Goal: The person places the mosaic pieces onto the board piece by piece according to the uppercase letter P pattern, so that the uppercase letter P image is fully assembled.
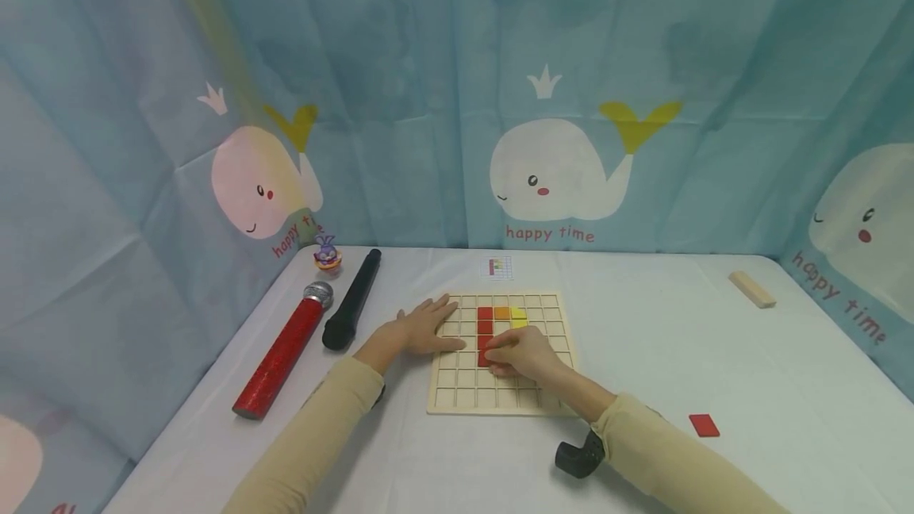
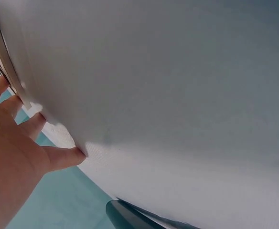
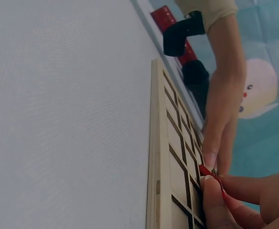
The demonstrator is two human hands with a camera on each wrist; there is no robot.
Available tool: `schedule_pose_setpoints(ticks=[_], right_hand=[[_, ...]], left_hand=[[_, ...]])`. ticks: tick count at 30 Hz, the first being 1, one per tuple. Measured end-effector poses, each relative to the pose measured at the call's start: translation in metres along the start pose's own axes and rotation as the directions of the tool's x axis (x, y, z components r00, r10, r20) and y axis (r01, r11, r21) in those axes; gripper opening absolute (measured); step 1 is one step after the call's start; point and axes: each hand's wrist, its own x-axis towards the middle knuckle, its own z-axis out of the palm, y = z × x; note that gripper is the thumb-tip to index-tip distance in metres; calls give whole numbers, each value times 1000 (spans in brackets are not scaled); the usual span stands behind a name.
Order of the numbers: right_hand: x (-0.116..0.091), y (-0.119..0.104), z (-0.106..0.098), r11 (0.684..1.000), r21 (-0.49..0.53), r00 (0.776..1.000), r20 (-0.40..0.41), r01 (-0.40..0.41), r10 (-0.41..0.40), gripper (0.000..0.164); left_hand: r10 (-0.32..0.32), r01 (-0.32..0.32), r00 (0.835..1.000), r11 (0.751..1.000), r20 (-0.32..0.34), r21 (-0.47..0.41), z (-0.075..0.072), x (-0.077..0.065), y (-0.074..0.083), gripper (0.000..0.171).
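A wooden grid board (image 1: 444, 400) lies flat on the white table. Several red tiles (image 1: 485, 327) form a column in its cells, and an orange tile (image 1: 502, 313) and yellow tiles (image 1: 518, 313) sit to their right in the upper rows. My left hand (image 1: 426, 329) rests on the board's left side with fingers spread, seen also in the left wrist view (image 2: 15, 143). My right hand (image 1: 524, 353) is over the lower end of the red column. Between its thumb and fingers it pinches a red tile (image 3: 224, 192), partly hidden by the fingertips.
A loose red tile (image 1: 704, 425) lies at the right front. Behind the board is a small pattern card (image 1: 496, 267). Red (image 1: 282, 359) and black (image 1: 351, 304) microphones and a purple toy figure (image 1: 327, 254) stand left; a wooden block (image 1: 752, 289) lies far right.
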Motion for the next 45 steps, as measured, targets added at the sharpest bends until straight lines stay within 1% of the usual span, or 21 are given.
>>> schedule_pose_setpoints(ticks=[6, 17, 21, 24, 29, 32, 35, 38, 41, 45], right_hand=[[-2, -1, -1, 1000, -8, 1000, -6, 14, -14, 22], [-3, -1, -7, 1000, 9, 1000, -18, -8, 8, 24], [-3, -1, -13, 999, 46, 1000, -11, 2, -2, 23], [-4, 0, -19, 998, 65, 1000, -24, 8, -7, 23], [-5, 5, -35, 996, 81, 999, -36, 19, -17, 30], [-5, 8, -47, 994, 107, 1000, -1, 13, -13, 37], [-10, 10, -63, 990, 143, 998, 66, -5, -5, 44], [-16, 12, -80, 984, 176, 990, 138, -12, -13, 50], [-22, 15, -99, 981, 194, 979, 199, -3, -37, 55], [-30, 21, -119, 986, 165, 972, 230, 15, -53, 59]], left_hand=[[7, -7, 1000, 1000, -2, -9, -2, 0, 2, 87], [-14, 14, 1000, 1000, 11, -6, -2, -1, 2, 87], [-13, 13, 1000, 1000, 5, -15, -2, -2, 2, 86], [-4, 4, 1000, 1000, 0, -17, -3, -3, 3, 85], [-1, 1, 1000, 1000, -3, -13, -4, -2, 3, 86], [0, 0, 1000, 1000, -2, -15, -3, -1, 3, 86], [3, -3, 1000, 1000, -1, -16, -3, -2, 1, 86], [9, -9, 1000, 1000, -1, -16, -3, -2, 0, 86], [12, -12, 1000, 1000, 1, -12, -2, -1, -1, 86], [11, -11, 1000, 1000, 1, -6, -2, 0, -1, 87]])
